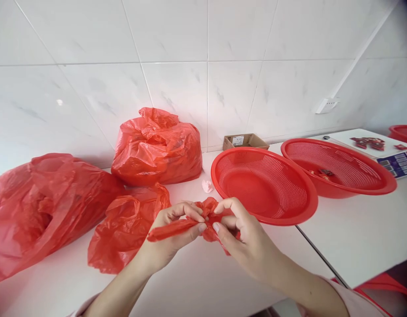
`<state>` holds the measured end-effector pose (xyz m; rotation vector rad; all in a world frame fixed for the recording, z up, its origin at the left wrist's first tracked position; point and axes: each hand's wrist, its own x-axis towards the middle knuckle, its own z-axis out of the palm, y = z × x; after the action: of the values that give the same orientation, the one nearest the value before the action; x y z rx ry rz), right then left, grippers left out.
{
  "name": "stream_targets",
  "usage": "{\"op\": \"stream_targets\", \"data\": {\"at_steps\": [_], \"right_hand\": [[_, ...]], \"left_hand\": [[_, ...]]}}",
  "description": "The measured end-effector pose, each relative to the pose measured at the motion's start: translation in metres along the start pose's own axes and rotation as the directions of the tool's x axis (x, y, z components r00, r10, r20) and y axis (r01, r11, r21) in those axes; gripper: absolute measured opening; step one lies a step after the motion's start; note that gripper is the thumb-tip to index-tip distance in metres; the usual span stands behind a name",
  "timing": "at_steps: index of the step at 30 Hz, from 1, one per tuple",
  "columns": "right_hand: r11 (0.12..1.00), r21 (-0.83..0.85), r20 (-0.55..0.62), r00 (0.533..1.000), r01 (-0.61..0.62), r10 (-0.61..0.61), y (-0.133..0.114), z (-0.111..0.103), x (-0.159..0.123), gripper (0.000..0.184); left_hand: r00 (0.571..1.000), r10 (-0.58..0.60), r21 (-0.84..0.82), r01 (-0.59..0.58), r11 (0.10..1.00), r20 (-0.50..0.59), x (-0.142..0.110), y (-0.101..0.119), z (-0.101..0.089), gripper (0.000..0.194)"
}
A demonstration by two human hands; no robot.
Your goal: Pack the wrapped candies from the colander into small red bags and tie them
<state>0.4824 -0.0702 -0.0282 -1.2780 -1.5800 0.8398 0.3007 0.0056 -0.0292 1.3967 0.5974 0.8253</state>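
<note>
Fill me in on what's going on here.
A person is pinching a crumpled red plastic bag between their left hand and right hand, just above a white counter. To their left lie a bulging red bag, a larger red bag and a looser red bag. To their right sit two red perforated baskets, and a small cardboard box stands against the tiled wall.

- Glossy white marble-veined ceramic wall tiles (177, 88) cover the far wall, meeting at a right-hand corner
- A small white rectangular wall socket plate (327, 105) sits far right
- A white laminate countertop (355, 233) runs along the wall's foot
- A small ceiling-light reflection (60, 102) glints far left
</note>
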Motion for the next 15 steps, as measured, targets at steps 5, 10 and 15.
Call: {"op": "stream_targets", "data": {"at_steps": [5, 10, 15], "right_hand": [[0.976, -0.175, -0.066, 0.988, 0.126, -0.140, 0.006, -0.010, 0.012, 0.032], [0.999, 0.014, 0.093, 0.995, 0.038, -0.039, 0.021, 0.007, 0.010, 0.037], [0.995, 0.050, 0.054, 0.995, 0.085, -0.088, 0.029, 0.025, -0.004, 0.028]], "left_hand": [[0.995, 0.100, 0.188, -0.103, 0.977, 0.029, 0.001, 0.002, 0.007, 0.007], [0.977, 0.210, 0.323, -0.192, 0.927, -0.022, -0.002, -0.012, 0.004, 0.016], [0.866, 0.497, 0.687, -0.331, 0.647, -0.051, -0.004, -0.030, -0.001, 0.019]]}}
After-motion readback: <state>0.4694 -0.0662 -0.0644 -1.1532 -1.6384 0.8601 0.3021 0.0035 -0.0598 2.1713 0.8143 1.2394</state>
